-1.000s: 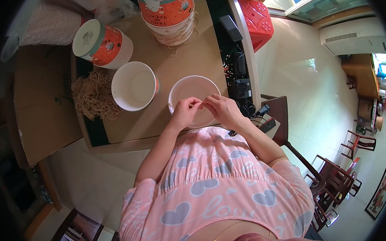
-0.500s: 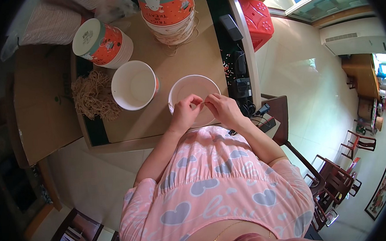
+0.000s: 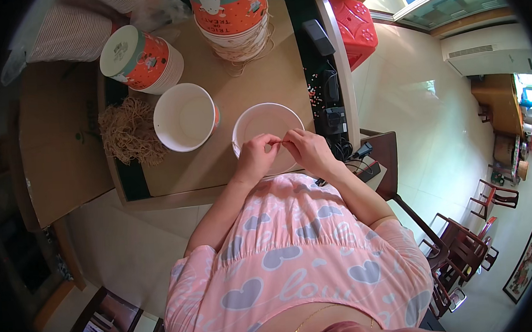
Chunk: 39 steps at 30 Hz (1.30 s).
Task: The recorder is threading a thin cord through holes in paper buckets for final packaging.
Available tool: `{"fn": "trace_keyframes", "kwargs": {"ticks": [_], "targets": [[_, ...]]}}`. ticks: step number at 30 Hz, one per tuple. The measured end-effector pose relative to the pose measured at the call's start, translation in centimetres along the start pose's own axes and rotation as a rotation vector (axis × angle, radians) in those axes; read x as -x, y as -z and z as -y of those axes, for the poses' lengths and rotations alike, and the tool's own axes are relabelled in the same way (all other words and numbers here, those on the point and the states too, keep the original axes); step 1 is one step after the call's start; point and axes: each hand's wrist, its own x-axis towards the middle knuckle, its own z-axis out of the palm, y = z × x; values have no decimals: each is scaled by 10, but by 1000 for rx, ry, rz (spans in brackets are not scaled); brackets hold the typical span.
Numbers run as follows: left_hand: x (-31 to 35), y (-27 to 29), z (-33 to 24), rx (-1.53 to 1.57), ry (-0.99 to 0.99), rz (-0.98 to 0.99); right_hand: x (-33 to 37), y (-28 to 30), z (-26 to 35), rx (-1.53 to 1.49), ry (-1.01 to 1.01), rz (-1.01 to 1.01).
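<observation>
Over the near part of a white paper bucket (image 3: 267,114), my left hand (image 3: 256,155) and my right hand (image 3: 308,151) meet fingertip to fingertip. Both pinch at the same spot, and whatever lies between the fingers is too small to make out. The bucket stands upright at the table's near edge, its inside looking bare where it shows. A second white paper bucket (image 3: 185,118) stands open to its left. Beside that one lies a tangled heap of thin brown string (image 3: 131,131).
Behind stand two stacks of orange printed buckets (image 3: 230,13), (image 3: 144,61), the taller with string loops around it. Black power adapters (image 3: 334,120) and cables line the table's right edge. A red stool (image 3: 353,30) is beyond. A cardboard box (image 3: 57,136) stands left.
My left hand's fingers have bent in slightly and lowered toward the pinch. The right hand has hardly moved, and the buckets and string are where they were.
</observation>
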Motion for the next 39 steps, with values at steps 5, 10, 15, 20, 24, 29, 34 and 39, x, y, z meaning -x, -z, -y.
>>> {"fn": "trace_keyframes", "kwargs": {"ticks": [5,10,15,20,24,29,34,39], "targets": [[1,-1,-1,-57,11,-33,0,0,0,5,3,18],[-2,18,1,-146,153,-78,3,2,-5,-25,-32,-10],[-5,16,-1,-8,108,-16,1,2,-3,-17,4,-23],[-4,8,-9,15,124,36,1,3,0,-8,7,-29],[-6,8,-9,32,146,17,1,3,0,-26,-25,-17],[-4,3,4,121,146,39,1,0,-1,-57,-46,-41],[-4,-1,3,162,229,48,1,-1,-2,-85,-53,-74],[-6,2,3,243,218,46,1,0,-2,-80,-41,-78]]}}
